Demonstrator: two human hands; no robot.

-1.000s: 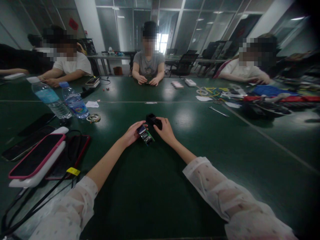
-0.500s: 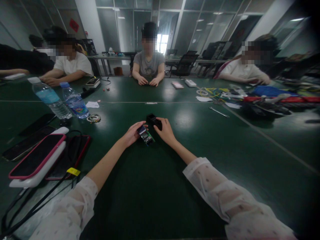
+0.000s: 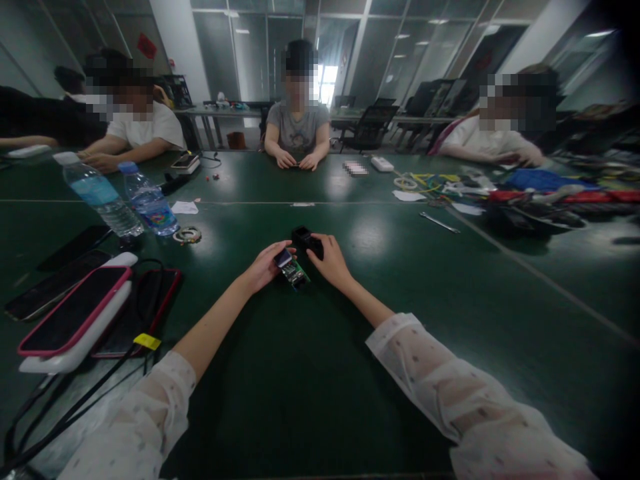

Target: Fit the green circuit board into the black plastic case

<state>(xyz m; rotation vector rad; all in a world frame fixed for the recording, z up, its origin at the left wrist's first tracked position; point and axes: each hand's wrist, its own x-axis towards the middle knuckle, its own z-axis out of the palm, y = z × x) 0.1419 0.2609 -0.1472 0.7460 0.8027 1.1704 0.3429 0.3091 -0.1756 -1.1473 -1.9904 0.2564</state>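
Observation:
A small green circuit board (image 3: 296, 275) with a little screen at its upper end tilts in my left hand (image 3: 264, 267), whose fingers are closed on its upper left edge. Just beyond it, my right hand (image 3: 331, 261) is wrapped round the right part of a black plastic housing (image 3: 303, 237) that has a rectangular opening. The housing is at or just above the green table (image 3: 320, 373); I cannot tell whether it touches. A narrow gap separates board and housing. My right palm hides part of the housing.
Two water bottles (image 3: 150, 203) and a coil of wire (image 3: 187, 235) stand at left, near several phones (image 3: 77, 310) and black cables (image 3: 75, 417). A wrench (image 3: 439, 222) lies at right, before a heap of tools and wires (image 3: 540, 193). A person (image 3: 299, 130) sits opposite.

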